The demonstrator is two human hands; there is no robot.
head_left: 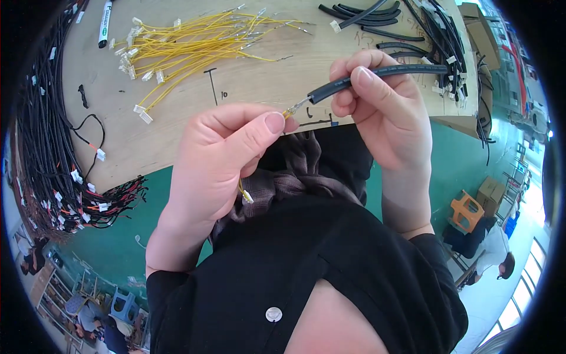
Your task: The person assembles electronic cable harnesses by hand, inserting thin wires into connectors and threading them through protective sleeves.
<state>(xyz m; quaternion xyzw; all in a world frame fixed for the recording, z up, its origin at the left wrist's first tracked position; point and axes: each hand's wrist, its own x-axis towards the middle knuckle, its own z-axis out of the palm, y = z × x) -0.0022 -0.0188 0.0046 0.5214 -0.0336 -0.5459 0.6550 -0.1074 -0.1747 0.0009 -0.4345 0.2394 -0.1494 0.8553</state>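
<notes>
My left hand (pixel 221 156) pinches a thin yellow wire (pixel 293 110) between thumb and forefinger; its white connector end (pixel 247 197) hangs out below the palm. My right hand (pixel 380 109) grips a black sleeve tube (pixel 377 76) that points left. The wire's metal tip sits right at the tube's open end. Both hands hover over the front edge of a wooden worktable (pixel 247 76).
A pile of yellow wires with white connectors (pixel 188 41) lies at the table's back left. Black tube pieces (pixel 377 20) and black cables (pixel 454 53) lie at the back right. Bundles of black and red wires (pixel 53 159) hang at the left. A marker (pixel 105 23) lies at the far left.
</notes>
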